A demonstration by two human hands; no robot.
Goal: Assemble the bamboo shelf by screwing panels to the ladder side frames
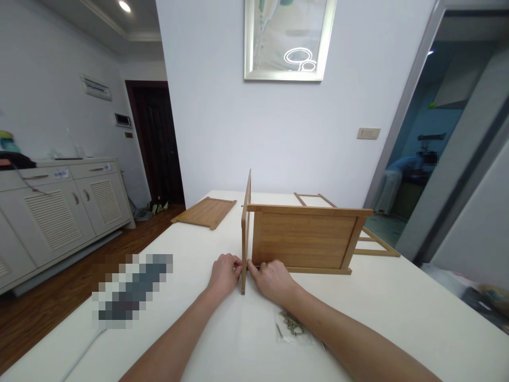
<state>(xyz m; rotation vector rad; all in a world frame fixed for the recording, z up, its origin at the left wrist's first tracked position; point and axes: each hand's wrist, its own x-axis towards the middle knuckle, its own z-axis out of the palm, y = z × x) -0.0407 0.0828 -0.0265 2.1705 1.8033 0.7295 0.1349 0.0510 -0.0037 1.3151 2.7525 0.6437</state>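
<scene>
A wooden frame (244, 249) stands upright on the white table, seen nearly edge-on. Against its right side, a wooden panel (302, 239) also stands on edge, roughly square to it. My left hand (226, 273) is at the near lower part of the frame, on its left face, fingers pinched together. Across the frame, my right hand (274, 278) has its fingers curled and a fingertip at the frame's right face, close to the panel's lower corner. Whatever small thing the fingertips hold is hidden. A clear bag of screws (293, 324) lies beside my right forearm.
Another wooden panel (207, 212) lies flat at the back left. Open wooden frames (377, 252) lie behind and right of the standing panel. A blurred dark object (133, 292) with a cable is on the table's left. A person (413, 162) is in the room at right.
</scene>
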